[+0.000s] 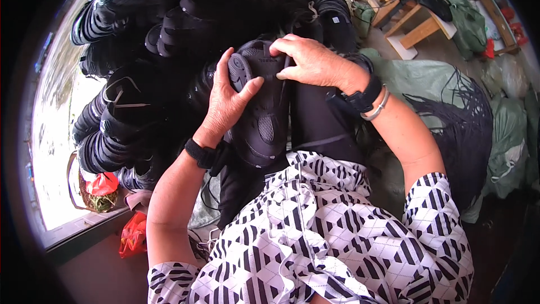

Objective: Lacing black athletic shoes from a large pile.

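A black shoe upper (264, 129) lies lengthwise over my lap, its rounded, mesh-patched toe towards me. My left hand (229, 93) grips its left side near the far end, thumb on top and fingers round a padded edge. Across from it, my right hand (309, 62) is closed on the far right edge, thumb and index finger bent inward at the opening. Part of the upper is hidden under the fingers. Both wrists wear black bands, and a metal bangle (378, 107) circles the right one.
Big stacks of black shoe uppers (121, 129) rise at the left and beyond my hands. On the right, a bundle of black laces (458, 118) hangs over green sacks (419, 73). A wooden stool (419, 28) stands far right, by a partly seen person. A red bag (134, 235) sits lower left.
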Tool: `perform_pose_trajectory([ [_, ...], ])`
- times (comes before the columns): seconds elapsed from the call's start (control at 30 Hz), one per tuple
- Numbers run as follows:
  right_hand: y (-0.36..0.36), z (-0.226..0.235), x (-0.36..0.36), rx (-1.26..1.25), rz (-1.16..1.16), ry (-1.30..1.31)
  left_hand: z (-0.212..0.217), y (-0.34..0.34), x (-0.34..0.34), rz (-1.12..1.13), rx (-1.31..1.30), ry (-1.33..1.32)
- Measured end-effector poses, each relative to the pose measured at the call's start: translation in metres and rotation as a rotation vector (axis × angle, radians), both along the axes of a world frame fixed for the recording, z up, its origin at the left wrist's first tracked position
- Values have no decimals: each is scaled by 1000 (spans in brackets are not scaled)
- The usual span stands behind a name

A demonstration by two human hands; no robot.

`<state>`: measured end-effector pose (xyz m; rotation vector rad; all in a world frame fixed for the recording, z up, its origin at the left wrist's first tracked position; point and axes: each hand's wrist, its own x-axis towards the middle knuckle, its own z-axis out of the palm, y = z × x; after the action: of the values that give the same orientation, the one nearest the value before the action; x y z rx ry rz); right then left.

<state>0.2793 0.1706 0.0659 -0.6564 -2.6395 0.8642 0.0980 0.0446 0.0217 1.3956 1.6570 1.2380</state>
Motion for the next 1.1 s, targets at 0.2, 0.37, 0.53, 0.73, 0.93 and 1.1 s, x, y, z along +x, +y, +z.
perform_pose_trajectory([
  [0.2, -66, -17, 48, 155, 15, 169, -21, -24, 4, -23, 128, 73],
  [0.37, -121, -28, 109, 252, 165, -21, 15, -100, 21, -76, 43, 656],
  [0.53, -133, 19, 87, -561, -31, 245, 63, -85, 60, -554, 124, 103],
  [0.73, -87, 58, 113, -839, -286, 228, 66, -89, 40, -515, -230, -357],
  [0.93, -72, 22, 151, -383, -510, -124, 57, -93, 9, -380, -396, -222],
  [1.1, -55, 8, 159, 15, -615, -365, 44, -92, -8, -276, -433, -151],
])
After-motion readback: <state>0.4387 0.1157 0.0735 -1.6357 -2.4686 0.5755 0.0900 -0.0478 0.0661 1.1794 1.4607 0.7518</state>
